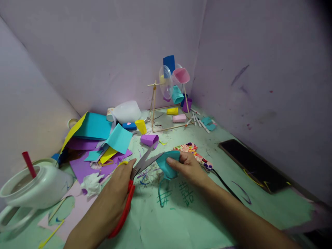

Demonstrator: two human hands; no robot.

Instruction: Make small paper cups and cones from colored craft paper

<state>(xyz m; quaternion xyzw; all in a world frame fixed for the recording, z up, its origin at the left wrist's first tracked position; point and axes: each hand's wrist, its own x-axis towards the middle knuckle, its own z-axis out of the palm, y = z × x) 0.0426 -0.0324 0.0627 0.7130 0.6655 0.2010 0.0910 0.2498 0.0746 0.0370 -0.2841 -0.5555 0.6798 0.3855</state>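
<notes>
My left hand grips a pair of scissors with red and yellow handles. The blades are spread apart, and the tip of one is at the left edge of a teal paper piece. My right hand pinches that curved piece between thumb and fingers. A thin teal strip hangs or lies below it; I cannot tell if it is attached. Just beyond the scissors lies a purple paper cup. Behind my right hand is a flower-patterned glue gun, partly hidden, with a black cord.
A stick frame at the back carries a wheel of clear plastic discs and coloured paper cups. Paper sheets and a white jug stand left. A phone lies right, near several white sticks.
</notes>
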